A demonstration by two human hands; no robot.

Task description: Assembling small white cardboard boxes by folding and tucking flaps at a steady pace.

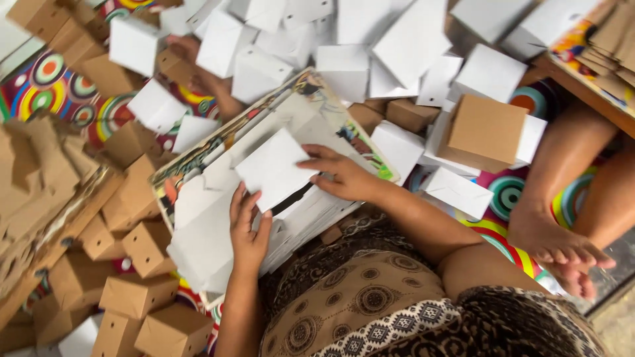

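Observation:
A flat white cardboard piece point(272, 169) lies on top of a stack of white flat blanks point(205, 238), which rests on a board with a colourful printed edge point(311, 82) across my lap. My left hand point(246, 231) holds the piece's lower left edge, fingers spread along it. My right hand point(338, 174) presses on its right edge with the fingers curled over it.
Folded brown boxes point(145, 291) crowd the floor at lower left, and folded white boxes point(344, 39) pile up at the top. A brown box point(486, 132) sits at right. Another person's bare legs and feet point(562, 238) rest on the patterned mat point(46, 82) at right.

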